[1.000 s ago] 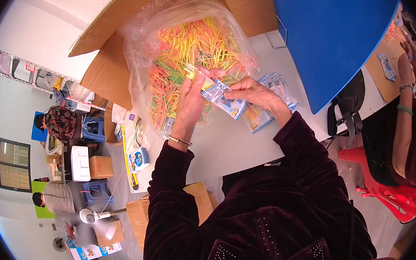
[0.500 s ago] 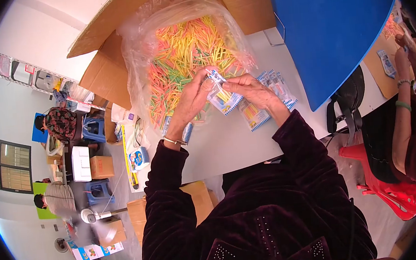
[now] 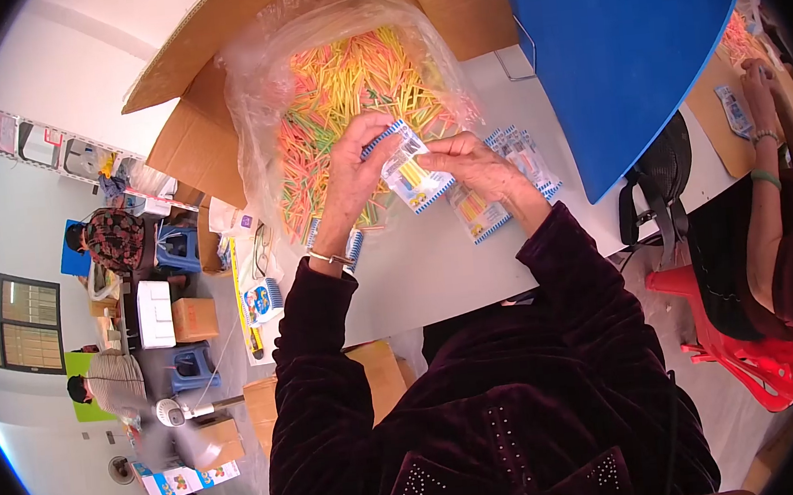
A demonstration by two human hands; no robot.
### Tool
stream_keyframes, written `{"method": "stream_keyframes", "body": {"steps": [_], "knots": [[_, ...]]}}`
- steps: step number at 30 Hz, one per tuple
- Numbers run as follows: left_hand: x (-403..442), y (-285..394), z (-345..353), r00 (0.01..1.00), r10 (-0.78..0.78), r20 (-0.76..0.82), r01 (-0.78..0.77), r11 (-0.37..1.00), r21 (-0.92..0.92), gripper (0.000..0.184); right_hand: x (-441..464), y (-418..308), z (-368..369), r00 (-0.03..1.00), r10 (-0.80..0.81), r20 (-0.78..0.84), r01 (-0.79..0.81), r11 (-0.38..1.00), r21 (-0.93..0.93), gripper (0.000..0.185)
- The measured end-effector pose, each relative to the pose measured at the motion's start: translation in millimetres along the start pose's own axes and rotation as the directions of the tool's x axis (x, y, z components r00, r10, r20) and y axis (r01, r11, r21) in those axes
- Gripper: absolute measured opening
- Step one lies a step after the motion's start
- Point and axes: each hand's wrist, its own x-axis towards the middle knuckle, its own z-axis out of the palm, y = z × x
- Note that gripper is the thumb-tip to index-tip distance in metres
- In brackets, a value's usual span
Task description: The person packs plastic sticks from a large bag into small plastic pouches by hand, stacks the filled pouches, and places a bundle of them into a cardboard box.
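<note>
Between my two hands is a small clear packet (image 3: pixel 416 182) with blue-striped edges and yellow sticks inside. My left hand (image 3: pixel 358 164) pinches its upper left side. My right hand (image 3: pixel 478 167) grips its right edge, thumb on the front. Beyond my hands, a plastic-lined carton holds a heap of thin pink, yellow and green sticks (image 3: pixel 367 71). To the right of the held packet, a filled packet (image 3: pixel 478 214) lies on the table, and several more packets (image 3: pixel 525 156) overlap behind it. Beside my left wrist, blue-striped packets (image 3: pixel 353 247) are partly hidden by the arm.
A blue board (image 3: pixel 620 49) stands at the right of the grey table (image 3: pixel 419 283). Glasses (image 3: pixel 258 250), a yellow cutter (image 3: pixel 255 339) and a blue-white pack (image 3: pixel 264 301) lie along the left edge. At right, a co-worker's arm (image 3: pixel 764 206) reaches over another table; a black bag (image 3: pixel 659 177) hangs between.
My left fingers have shifted on the packet's upper edge, and more of its printed front shows. The view has moved slightly. My right hand keeps its grip.
</note>
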Motion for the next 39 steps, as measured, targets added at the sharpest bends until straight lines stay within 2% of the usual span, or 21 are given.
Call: {"method": "stream_keyframes", "body": {"steps": [3, 7, 9, 13, 15, 16, 17, 18, 19, 21, 22, 25, 27, 28, 30, 31, 33, 34, 36, 37, 39], "knots": [[-1.3, -1.5, 0.3, 0.998, 0.070, -0.004, -0.069, 0.996, 0.049, 0.024, 0.6, 3.2, -1.7, 0.999, -0.020, -0.044, 0.021, 1.000, 0.014, 0.029], [-7.5, 2.3, -1.9, 1.000, 0.004, 0.030, -0.005, 0.999, 0.039, 0.025, 1.7, 6.0, -3.8, 0.999, 0.010, -0.038, -0.007, 0.997, 0.076, 0.031], [-8.9, -1.7, -3.7, 0.997, 0.072, -0.002, -0.069, 0.974, 0.217, 0.024, 2.1, 5.6, -4.7, 1.000, 0.012, -0.025, -0.010, 0.997, 0.080, 0.032], [-8.7, -3.8, -0.4, 0.994, 0.109, 0.001, -0.106, 0.966, 0.236, 0.025, -2.9, -5.6, 0.5, 0.998, 0.046, 0.047, -0.047, 0.999, 0.002, 0.029], [-4.6, -6.3, 2.0, 0.996, 0.091, -0.013, -0.092, 0.994, -0.063, 0.028, -3.1, -4.2, 0.5, 0.996, 0.066, 0.057, -0.064, 0.997, -0.048, 0.028], [-5.3, -4.1, 2.3, 0.996, 0.090, -0.013, -0.091, 0.994, -0.064, 0.028, -0.5, 1.1, -1.7, 0.994, 0.090, 0.063, -0.082, 0.990, -0.113, 0.027], [-6.2, -1.0, 2.2, 1.000, 0.010, -0.008, -0.010, 0.999, -0.038, 0.029, 1.1, 4.6, -4.0, 0.991, 0.114, 0.068, -0.100, 0.979, -0.177, 0.026], [-6.7, 2.1, 2.4, 0.997, -0.071, -0.005, 0.071, 0.997, -0.011, 0.030, 0.3, 3.3, -4.7, 0.991, 0.114, 0.068, -0.101, 0.979, -0.177, 0.026], [-6.9, 1.4, 1.6, 0.997, -0.072, -0.005, 0.072, 0.997, -0.011, 0.030, -0.9, 1.7, -5.4, 0.994, 0.095, 0.055, -0.085, 0.984, -0.159, 0.026], [-8.2, -2.3, -1.8, 0.996, -0.090, -0.004, 0.088, 0.978, -0.188, 0.030, -2.1, 1.3, -9.0, 0.996, 0.079, 0.040, -0.073, 0.988, -0.137, 0.026], [-9.8, -5.3, -5.1, 0.996, -0.094, -0.004, 0.092, 0.978, -0.188, 0.030, -1.1, 0.9, -12.7, 0.997, 0.080, 0.021, -0.077, 0.991, -0.112, 0.026], [-17.3, -20.8, -21.8, 0.992, -0.122, 0.012, 0.122, 0.984, -0.131, 0.022, -4.3, -3.2, -11.1, 0.998, 0.031, -0.063, -0.033, 0.999, -0.026, 0.020], [-23.5, -33.2, -30.6, 0.986, -0.005, 0.166, -0.038, 0.965, 0.258, 0.016, -1.8, 0.6, -19.1, 0.996, -0.004, -0.088, 0.000, 0.999, -0.042, 0.020], [-27.2, -37.0, -30.8, 0.986, -0.007, 0.165, -0.037, 0.965, 0.258, 0.016, -1.5, 2.6, -20.5, 0.996, -0.003, -0.087, -0.001, 0.999, -0.041, 0.020], [-36.4, -41.1, -30.6, 0.967, 0.026, 0.255, -0.166, 0.822, 0.545, 0.011, -0.4, 3.4, -21.3, 0.997, 0.008, -0.081, -0.014, 0.997, -0.073, 0.020], [-38.0, -42.1, -29.9, 0.966, 0.028, 0.256, -0.168, 0.822, 0.544, 0.011, -0.1, 2.9, -20.5, 0.997, 0.006, -0.082, -0.012, 0.997, -0.074, 0.020], [-38.4, -44.4, -26.6, 0.995, 0.043, 0.094, -0.063, 0.973, 0.221, 0.015, -1.6, 2.3, -17.4, 0.998, 0.026, -0.054, -0.032, 0.994, -0.100, 0.022], [-35.0, -30.2, -19.5, 0.995, 0.043, 0.094, -0.063, 0.974, 0.219, 0.015, -2.5, 1.4, -15.3, 0.998, 0.028, -0.056, -0.034, 0.994, -0.102, 0.022], [-28.5, 0.5, -9.0, 0.995, -0.098, 0.019, 0.099, 0.991, -0.093, 0.019, -3.1, -0.4, -7.8, 0.999, 0.039, -0.017, -0.041, 0.991, -0.131, 0.022], [-25.4, 5.9, -10.1, 0.984, -0.157, 0.081, 0.160, 0.987, -0.033, 0.027, -3.9, -3.4, -2.7, 0.999, 0.044, -0.008, -0.044, 0.990, -0.132, 0.022], [-23.2, 7.2, -2.8, 0.985, -0.154, 0.079, 0.155, 0.988, 0.000, 0.025, -6.7, -9.9, 4.7, 0.996, 0.089, 0.020, -0.076, 0.925, -0.373, 0.022]]}}
